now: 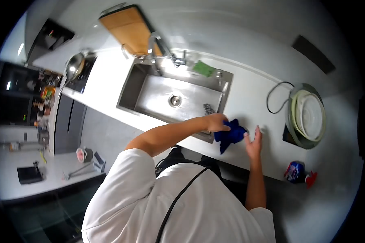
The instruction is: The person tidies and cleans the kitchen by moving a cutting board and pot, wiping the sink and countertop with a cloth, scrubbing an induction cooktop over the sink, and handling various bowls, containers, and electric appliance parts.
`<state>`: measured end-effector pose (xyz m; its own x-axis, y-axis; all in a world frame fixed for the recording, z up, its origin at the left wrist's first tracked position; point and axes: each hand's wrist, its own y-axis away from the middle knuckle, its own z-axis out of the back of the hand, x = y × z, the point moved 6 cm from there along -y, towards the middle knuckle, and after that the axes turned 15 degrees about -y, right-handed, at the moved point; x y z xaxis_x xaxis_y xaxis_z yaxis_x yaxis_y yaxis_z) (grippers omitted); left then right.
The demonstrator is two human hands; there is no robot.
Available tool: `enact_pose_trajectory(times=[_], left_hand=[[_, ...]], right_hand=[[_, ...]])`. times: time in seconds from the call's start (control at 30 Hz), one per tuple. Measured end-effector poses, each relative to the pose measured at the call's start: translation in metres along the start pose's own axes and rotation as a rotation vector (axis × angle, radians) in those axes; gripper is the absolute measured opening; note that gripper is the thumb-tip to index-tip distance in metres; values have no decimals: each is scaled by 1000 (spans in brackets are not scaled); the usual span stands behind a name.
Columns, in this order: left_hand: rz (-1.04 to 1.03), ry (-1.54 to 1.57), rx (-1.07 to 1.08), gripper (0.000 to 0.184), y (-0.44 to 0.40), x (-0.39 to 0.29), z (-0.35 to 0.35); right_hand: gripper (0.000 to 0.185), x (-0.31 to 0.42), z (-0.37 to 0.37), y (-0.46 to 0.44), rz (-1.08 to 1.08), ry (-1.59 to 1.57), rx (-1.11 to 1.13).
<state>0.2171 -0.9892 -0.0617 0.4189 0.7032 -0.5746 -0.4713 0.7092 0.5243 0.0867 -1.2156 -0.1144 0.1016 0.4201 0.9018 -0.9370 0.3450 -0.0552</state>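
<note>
A dark blue cloth (230, 135) hangs bunched over the white counter, just right of the sink. My left hand (217, 122) reaches across from the left and is closed on the cloth's upper left part. To the right of the cloth is my right hand (254, 144), fingers spread, its thumb side close to the cloth's edge; whether they touch I cannot tell. The steel sink (158, 95) lies left of both hands, with a dark mesh-like scrubber (208, 108) inside near its right wall.
A faucet (153, 52) and a green sponge cloth (203, 69) sit behind the sink. A wooden cutting board (127, 30) leans on the wall. Stacked basins (311, 117) stand right on the counter (257, 97), beside a black cable (268, 101). A spray bottle (296, 172) is nearer the front.
</note>
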Motion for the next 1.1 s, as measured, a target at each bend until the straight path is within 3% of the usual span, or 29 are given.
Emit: enact_pose_trajectory(times=[0.1,0.13,0.2,0.23,0.37,0.57,0.77,0.93,1.1], left_hand=[[223,35,-62,75,91,83,0],[300,83,-90,75,121,109,-5],[323,136,-130,68,170,154,-16],[348,173,-128,68,196,169,-17],[407,356,-179,66,279,225,-42],[420,419,-294,62,366,307,-69],[496,344,-385,55,398,356,-50],[467,371,-547,55,431,379,-30],[633,424,-642,54,472,399,-22]], right_hand=[[90,58,-74,14,110,176,304],[84,53,-96,21,209,292,337],[73,55,-119,30,170,420,324],[56,54,-124,36,188,344,221],[37,57,-161,92,244,339,240],[59,140,-348,146,276,409,473],[58,262,-559,124,609,311,890],[62,278,-591,126,635,369,989],[60,294,-654,121,802,428,1100]])
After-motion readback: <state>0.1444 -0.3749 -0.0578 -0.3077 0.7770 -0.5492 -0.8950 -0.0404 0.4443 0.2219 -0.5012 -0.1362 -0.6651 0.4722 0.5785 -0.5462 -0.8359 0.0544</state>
